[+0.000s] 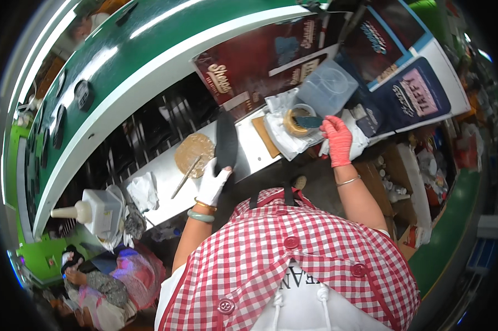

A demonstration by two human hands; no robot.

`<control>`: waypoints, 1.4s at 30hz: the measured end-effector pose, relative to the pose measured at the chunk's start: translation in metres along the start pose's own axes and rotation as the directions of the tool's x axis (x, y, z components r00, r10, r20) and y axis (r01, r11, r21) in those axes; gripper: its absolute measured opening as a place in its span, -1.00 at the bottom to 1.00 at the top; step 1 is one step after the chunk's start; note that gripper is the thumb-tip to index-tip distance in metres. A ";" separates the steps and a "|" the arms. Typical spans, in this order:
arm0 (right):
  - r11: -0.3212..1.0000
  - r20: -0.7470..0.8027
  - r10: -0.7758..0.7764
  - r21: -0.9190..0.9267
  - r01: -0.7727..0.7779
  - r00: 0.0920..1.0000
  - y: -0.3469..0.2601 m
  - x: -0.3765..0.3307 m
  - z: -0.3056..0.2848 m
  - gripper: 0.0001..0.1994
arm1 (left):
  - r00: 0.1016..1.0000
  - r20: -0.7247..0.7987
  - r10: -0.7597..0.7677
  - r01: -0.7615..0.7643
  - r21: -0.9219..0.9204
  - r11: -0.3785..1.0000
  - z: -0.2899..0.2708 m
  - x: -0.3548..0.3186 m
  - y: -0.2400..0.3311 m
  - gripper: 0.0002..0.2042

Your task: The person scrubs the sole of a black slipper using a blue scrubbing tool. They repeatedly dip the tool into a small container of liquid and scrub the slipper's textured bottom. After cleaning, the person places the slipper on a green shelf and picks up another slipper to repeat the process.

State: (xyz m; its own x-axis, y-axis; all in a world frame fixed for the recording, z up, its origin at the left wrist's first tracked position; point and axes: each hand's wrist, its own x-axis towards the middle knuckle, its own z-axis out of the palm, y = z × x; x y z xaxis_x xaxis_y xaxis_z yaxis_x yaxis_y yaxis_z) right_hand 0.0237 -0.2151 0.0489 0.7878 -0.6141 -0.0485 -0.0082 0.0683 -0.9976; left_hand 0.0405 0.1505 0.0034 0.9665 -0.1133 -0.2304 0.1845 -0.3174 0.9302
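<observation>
My left hand (211, 185), in a white glove, grips the near end of a long black shoe sole (226, 138), held upright over the white bench (248, 144). At the right, my right hand (337, 142) wears a red-pink glove, its fingers closed on a dark teal flat-ended tool (308, 122). The tool reaches over a small round tub (290, 128) with a yellowish, coated side; its exact kind cannot be made out. Just left of the sole lies a tan, smeared round disc (189, 148), with a thin stick (184, 179) across its edge.
White cloths surround the tub, with a clear plastic box (329, 83) behind it. Printed cardboard panels (260, 63) stand at the back. A white nozzle bottle (100, 212) stands left. The green conveyor (102, 66) carries black soles. Another person (114, 287) sits lower left.
</observation>
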 end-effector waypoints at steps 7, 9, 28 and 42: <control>0.987 0.107 -0.111 -0.106 0.122 0.988 -0.004 0.006 0.030 -0.76 | 0.859 0.512 -0.009 0.384 -0.631 0.674 0.032 -0.027 0.036 -0.34; 0.975 0.180 -0.100 -0.177 0.132 0.979 -0.002 0.013 0.030 -0.72 | 0.827 0.561 -0.020 0.490 -0.703 0.516 0.037 -0.032 0.047 -0.32; 0.960 0.155 -0.022 -0.271 0.064 0.988 -0.023 0.018 0.015 -0.79 | 0.848 0.519 0.110 0.412 -0.775 0.479 0.035 0.000 0.096 -0.50; 0.980 0.192 0.098 -0.187 -0.062 0.976 -0.002 0.020 0.000 -0.76 | 0.864 0.503 0.012 0.450 -0.784 0.427 0.045 -0.001 0.064 -0.44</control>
State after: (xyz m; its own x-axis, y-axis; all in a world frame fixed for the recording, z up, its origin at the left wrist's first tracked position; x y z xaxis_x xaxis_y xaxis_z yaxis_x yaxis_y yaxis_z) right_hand 0.0394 -0.2271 0.0504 0.8866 -0.4420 -0.1361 -0.1721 -0.0422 -0.9842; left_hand 0.0434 0.0883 0.0503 0.7479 -0.5748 -0.3320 0.6539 0.5521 0.5173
